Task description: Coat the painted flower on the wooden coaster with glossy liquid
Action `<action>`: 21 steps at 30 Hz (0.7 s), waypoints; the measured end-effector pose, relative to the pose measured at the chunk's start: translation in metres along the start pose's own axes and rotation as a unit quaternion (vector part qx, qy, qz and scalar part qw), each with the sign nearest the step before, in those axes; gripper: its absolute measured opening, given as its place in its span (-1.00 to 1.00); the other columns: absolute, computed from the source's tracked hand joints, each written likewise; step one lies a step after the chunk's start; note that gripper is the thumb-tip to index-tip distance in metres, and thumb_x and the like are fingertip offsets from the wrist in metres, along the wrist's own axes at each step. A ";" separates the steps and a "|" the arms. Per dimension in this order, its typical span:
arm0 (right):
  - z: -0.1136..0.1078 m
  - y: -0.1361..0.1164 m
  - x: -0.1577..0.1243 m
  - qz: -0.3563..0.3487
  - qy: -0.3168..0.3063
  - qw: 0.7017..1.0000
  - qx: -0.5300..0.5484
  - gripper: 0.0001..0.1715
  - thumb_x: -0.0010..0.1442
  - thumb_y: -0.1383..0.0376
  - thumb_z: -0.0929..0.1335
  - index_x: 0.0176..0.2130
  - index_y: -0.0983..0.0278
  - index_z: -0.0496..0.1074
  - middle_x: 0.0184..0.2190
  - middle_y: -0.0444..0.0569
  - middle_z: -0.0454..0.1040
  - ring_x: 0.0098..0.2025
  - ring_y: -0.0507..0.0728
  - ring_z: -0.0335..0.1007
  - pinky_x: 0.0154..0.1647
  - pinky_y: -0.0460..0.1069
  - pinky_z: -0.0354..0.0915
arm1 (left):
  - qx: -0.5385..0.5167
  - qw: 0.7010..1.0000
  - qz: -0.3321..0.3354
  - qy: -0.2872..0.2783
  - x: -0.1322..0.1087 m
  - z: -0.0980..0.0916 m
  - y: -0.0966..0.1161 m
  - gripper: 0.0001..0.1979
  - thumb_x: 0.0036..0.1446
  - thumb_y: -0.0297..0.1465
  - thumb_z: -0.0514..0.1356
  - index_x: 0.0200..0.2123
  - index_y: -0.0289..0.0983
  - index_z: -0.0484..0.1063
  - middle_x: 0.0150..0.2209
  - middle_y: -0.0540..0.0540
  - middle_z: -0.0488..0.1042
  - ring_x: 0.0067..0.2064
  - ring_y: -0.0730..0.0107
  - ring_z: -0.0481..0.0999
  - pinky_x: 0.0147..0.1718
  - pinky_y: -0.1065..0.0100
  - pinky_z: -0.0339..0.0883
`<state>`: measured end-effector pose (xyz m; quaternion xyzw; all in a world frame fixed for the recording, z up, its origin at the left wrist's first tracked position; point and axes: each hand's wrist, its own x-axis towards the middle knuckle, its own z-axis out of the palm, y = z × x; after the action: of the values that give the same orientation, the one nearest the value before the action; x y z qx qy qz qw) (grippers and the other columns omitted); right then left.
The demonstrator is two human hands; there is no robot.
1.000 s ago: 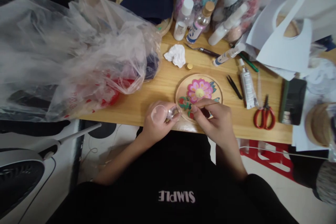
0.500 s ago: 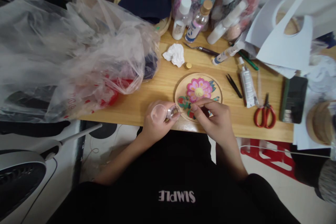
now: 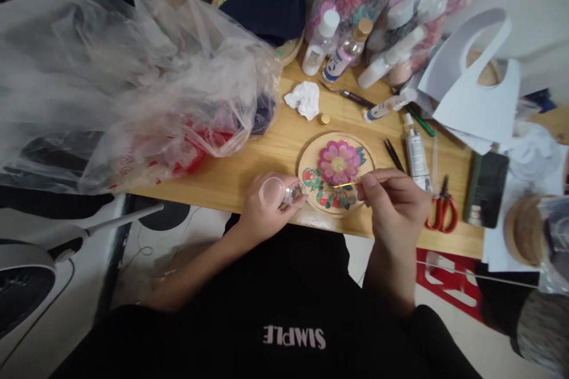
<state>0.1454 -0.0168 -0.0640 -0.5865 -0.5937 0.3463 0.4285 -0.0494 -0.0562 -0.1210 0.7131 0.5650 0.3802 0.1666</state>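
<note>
My left hand (image 3: 267, 207) is closed around a small clear container (image 3: 293, 193), just left of the round wooden plate (image 3: 306, 151). A round clear cup-like piece (image 3: 272, 192) rests against the same hand; whether the two are joined I cannot tell. Pinched in my right hand (image 3: 395, 204) is a thin golden stick (image 3: 344, 185), its tip over the plate. On the plate lie a pink flower (image 3: 339, 161) with a yellow centre and red and green pieces (image 3: 326, 197) below it.
Crumpled white tissue (image 3: 304, 99) and a small gold cap (image 3: 325, 119) lie behind the plate. To the right are black tweezers (image 3: 393, 154), a tube (image 3: 416, 154), red-handled pliers (image 3: 443, 210) and a phone (image 3: 488, 189). Bottles (image 3: 344, 53) stand behind; a plastic bag (image 3: 178, 83) covers the left.
My right hand has drawn back to the right with the stick, uncovering more of the plate's lower part. My left hand keeps its hold beside the plate. The view has shifted slightly.
</note>
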 end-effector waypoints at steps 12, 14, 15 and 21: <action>0.010 0.003 0.010 -0.052 -0.004 0.987 -0.154 -0.80 0.16 0.24 0.39 -0.46 0.26 0.47 -0.62 -0.17 0.43 -0.61 -0.03 0.23 -0.60 -0.09 0.14 | -0.013 1.000 -0.018 0.001 -0.002 0.003 -0.001 -0.83 0.17 -0.29 0.25 -0.26 -0.28 0.47 -0.39 -0.08 0.57 -0.37 0.37 0.52 -0.32 0.29 0.40; 0.009 0.003 0.010 -0.054 -0.001 0.986 -0.156 -0.81 0.16 0.25 0.39 -0.46 0.27 0.48 -0.61 -0.16 0.44 -0.61 -0.03 0.24 -0.60 -0.09 0.15 | -0.009 1.000 -0.017 0.002 -0.001 0.003 -0.001 -0.83 0.16 -0.29 0.26 -0.27 -0.28 0.47 -0.39 -0.08 0.57 -0.37 0.36 0.52 -0.33 0.29 0.39; 0.009 0.004 0.010 -0.053 0.000 0.986 -0.157 -0.81 0.16 0.24 0.39 -0.46 0.27 0.48 -0.61 -0.16 0.44 -0.60 -0.03 0.24 -0.59 -0.09 0.15 | -0.006 1.000 -0.015 0.005 -0.001 0.002 -0.001 -0.83 0.16 -0.30 0.26 -0.27 -0.29 0.47 -0.39 -0.08 0.57 -0.36 0.36 0.52 -0.33 0.29 0.39; 0.004 0.007 0.008 -0.046 0.005 0.986 -0.163 -0.79 0.17 0.23 0.40 -0.45 0.28 0.48 -0.60 -0.15 0.44 -0.58 -0.02 0.27 -0.57 -0.09 0.17 | -0.005 1.000 0.001 0.022 -0.001 0.002 0.000 -0.84 0.14 -0.32 0.28 -0.26 -0.30 0.46 -0.38 -0.07 0.58 -0.36 0.36 0.52 -0.32 0.30 0.40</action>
<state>0.1444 -0.0079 -0.0709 -0.6227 -0.6661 0.2218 0.3455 -0.0481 -0.0568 -0.1227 0.7042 0.5662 0.3985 0.1575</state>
